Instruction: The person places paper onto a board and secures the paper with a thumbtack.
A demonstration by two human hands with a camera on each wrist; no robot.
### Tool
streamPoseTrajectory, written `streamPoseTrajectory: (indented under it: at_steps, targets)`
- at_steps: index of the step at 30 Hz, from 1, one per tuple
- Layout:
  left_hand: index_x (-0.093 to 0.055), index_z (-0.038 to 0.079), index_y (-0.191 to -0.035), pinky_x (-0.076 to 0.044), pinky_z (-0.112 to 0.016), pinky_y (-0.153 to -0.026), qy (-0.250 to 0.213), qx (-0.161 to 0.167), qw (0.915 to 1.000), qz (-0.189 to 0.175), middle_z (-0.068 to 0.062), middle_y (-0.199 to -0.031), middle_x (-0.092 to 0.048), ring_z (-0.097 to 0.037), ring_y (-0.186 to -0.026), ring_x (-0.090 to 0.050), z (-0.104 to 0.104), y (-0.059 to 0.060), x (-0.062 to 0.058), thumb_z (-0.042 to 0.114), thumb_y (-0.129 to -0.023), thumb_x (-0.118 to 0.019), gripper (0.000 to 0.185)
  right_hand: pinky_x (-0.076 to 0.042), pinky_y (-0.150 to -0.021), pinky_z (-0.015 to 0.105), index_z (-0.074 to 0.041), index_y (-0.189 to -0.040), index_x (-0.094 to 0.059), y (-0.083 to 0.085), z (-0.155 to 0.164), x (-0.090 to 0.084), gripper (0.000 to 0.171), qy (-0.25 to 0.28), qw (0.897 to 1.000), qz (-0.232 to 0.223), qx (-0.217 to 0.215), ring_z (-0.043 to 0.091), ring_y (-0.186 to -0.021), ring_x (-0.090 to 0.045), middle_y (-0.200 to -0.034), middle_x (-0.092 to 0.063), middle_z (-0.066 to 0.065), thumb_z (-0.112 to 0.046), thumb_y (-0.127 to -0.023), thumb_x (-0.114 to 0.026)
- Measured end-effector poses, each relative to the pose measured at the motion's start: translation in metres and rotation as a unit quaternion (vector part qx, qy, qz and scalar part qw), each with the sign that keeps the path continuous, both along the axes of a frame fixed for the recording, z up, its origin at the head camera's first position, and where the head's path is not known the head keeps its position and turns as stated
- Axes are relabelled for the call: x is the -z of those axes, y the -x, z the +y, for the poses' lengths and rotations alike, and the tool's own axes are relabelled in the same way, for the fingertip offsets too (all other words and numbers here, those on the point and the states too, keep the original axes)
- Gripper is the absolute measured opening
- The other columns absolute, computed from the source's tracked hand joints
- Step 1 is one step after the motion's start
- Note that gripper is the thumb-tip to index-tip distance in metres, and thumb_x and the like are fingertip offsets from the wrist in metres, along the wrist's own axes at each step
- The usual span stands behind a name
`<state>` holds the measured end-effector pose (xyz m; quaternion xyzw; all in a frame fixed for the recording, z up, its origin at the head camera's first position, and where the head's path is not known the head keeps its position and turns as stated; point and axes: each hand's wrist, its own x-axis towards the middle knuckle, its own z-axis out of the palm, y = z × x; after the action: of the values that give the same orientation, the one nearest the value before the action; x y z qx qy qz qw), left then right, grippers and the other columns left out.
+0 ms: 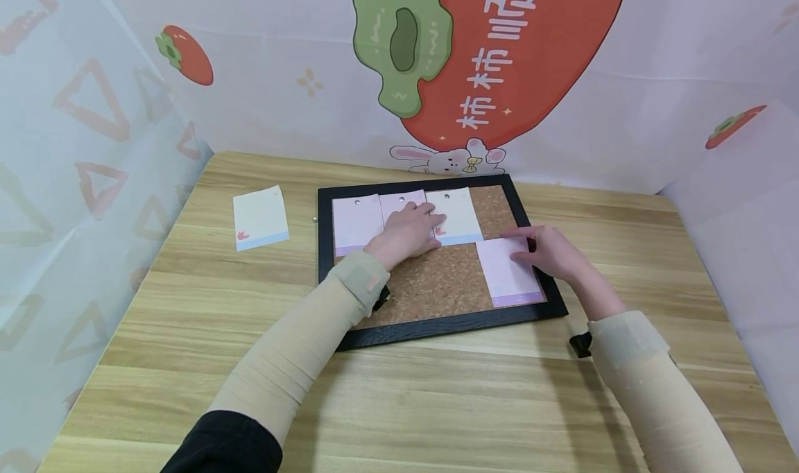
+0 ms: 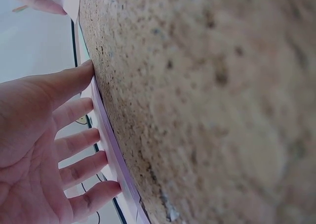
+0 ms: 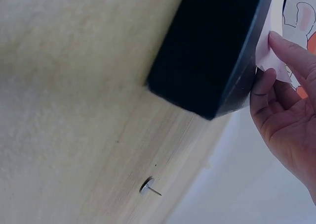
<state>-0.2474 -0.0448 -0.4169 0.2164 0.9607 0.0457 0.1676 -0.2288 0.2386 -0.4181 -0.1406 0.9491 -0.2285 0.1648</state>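
Note:
A black-framed corkboard (image 1: 431, 286) lies on the table, with two pinkish note sheets and a white one in a row along its upper part. My left hand (image 1: 406, 234) rests on this row, its spread fingertips touching the middle pinkish note (image 1: 393, 204) and the white note (image 1: 458, 213). A thumbtack head (image 1: 447, 196) shows at the top of the white note. At the board's right side my right hand (image 1: 549, 251) pinches the upper right part of another pinkish note (image 1: 508, 279) with a purple bottom band. In the right wrist view this note (image 3: 264, 51) sits between thumb and fingers.
Another white note (image 1: 261, 218) with a blue bottom band lies on the table left of the board. A small loose tack (image 1: 315, 219) is beside the frame's left edge. The right wrist view shows a thumbtack (image 3: 146, 185) lying on the table, its pin exposed.

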Motion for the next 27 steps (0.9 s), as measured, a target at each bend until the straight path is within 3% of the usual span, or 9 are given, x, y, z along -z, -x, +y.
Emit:
streamPoseTrajectory:
  at_steps: [10,14,20,27]
  targets:
    - [-0.037,0.028,-0.155,-0.041,-0.052,-0.113,0.002,-0.001,1.0000,0.003,-0.002,-0.164,-0.032,-0.028,-0.148,-0.033,0.0014,-0.0004,0.0020,0.046,-0.100,-0.055,0.060,-0.042,-0.088,0.044,-0.014,-0.136,-0.062,-0.0014,-0.0011,0.0010,0.044,-0.011,1.000,-0.008,0.003,0.033,-0.106,-0.051,-0.140,-0.056,0.025,-0.009,-0.093,-0.068]
    - [-0.037,0.028,-0.155,-0.042,-0.052,-0.112,0.003,0.002,1.0000,0.008,-0.002,-0.163,-0.032,-0.028,-0.148,-0.034,0.0014,-0.0006,0.0027,0.045,-0.101,-0.055,0.060,-0.045,-0.095,0.050,-0.013,-0.136,-0.062,-0.0019,-0.0024,0.0000,0.044,-0.009,1.000,-0.008,0.000,0.034,-0.110,-0.052,-0.140,-0.056,0.025,-0.009,-0.093,-0.069]
    - [-0.039,0.026,-0.154,-0.045,-0.051,-0.110,-0.004,0.000,0.9999,0.017,-0.002,-0.162,-0.035,-0.027,-0.145,-0.037,0.0009,-0.0022,0.0029,0.043,-0.100,-0.056,0.059,-0.046,-0.098,0.055,-0.010,-0.134,-0.063,-0.0015,-0.0017,0.0006,0.042,-0.012,1.000,0.008,-0.010,0.035,-0.110,-0.053,-0.132,-0.059,0.024,-0.008,-0.092,-0.070]
    - [-0.045,0.021,-0.150,-0.048,-0.049,-0.105,-0.024,-0.010,0.9993,0.028,-0.003,-0.158,-0.041,-0.027,-0.140,-0.043,0.0017,-0.0033,0.0019,0.042,-0.098,-0.060,0.058,-0.044,-0.104,0.059,-0.005,-0.136,-0.058,-0.0016,-0.0007,0.0026,0.049,-0.008,0.999,0.039,-0.013,0.038,-0.116,-0.049,-0.132,-0.050,0.024,-0.007,-0.090,-0.073]
